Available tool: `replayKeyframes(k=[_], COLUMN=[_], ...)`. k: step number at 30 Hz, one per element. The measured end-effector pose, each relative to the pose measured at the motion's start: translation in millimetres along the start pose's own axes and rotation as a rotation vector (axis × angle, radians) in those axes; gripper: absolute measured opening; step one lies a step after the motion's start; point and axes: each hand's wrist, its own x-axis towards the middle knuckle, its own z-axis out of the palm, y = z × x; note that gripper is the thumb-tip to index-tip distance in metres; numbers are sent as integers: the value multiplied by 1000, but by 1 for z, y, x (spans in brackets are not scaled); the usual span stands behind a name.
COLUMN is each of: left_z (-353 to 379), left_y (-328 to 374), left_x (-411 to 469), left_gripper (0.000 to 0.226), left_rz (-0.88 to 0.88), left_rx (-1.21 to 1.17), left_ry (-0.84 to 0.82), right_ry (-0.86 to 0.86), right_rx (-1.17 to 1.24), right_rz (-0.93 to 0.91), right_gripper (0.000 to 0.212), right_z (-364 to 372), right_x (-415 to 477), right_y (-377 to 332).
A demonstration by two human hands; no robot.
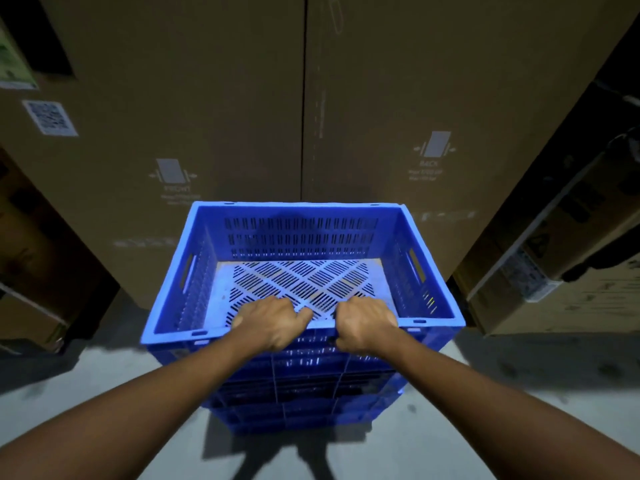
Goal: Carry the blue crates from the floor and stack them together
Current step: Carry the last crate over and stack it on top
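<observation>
A blue slotted plastic crate (433,258) sits on top of a stack of blue crates (304,407) in the middle of the view. It is empty, and its perforated floor shows. My left hand (273,323) and my right hand (363,325) both grip the crate's near rim, close together at its centre, fingers curled over the edge. The lower crates are mostly hidden under the top one and behind my forearms.
Tall brown cardboard boxes (207,116) stand right behind the stack like a wall. More cartons (561,271) lean at the right, and others (31,244) at the left. The grey concrete floor (104,375) lies around the stack.
</observation>
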Motion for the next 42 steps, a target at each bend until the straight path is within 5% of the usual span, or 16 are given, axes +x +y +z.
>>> replayKeyframes(k=[6, 13, 20, 36, 42], left_z=[-11, -3, 9, 10, 15], left_y=[2, -103, -151, -141, -60], left_x=[-20, -45, -42, -45, -49], left_gripper=[56, 52, 66, 59, 52], left_rz=[29, -82, -248, -182, -40], left_rx=[-50, 63, -392, -151, -114], left_ry=[-17, 343, 364, 412, 389], right_ry=[-151, -90, 53, 135, 106], right_rx=[-16, 127, 127, 148, 110], right_rz=[54, -138, -240, -221, -175], right_gripper=[44, 69, 54, 48, 36], right_z=[-15, -28, -36, -35, -17], right_x=[-8, 21, 46, 29, -3], right_y=[-17, -114, -199, -192, -123])
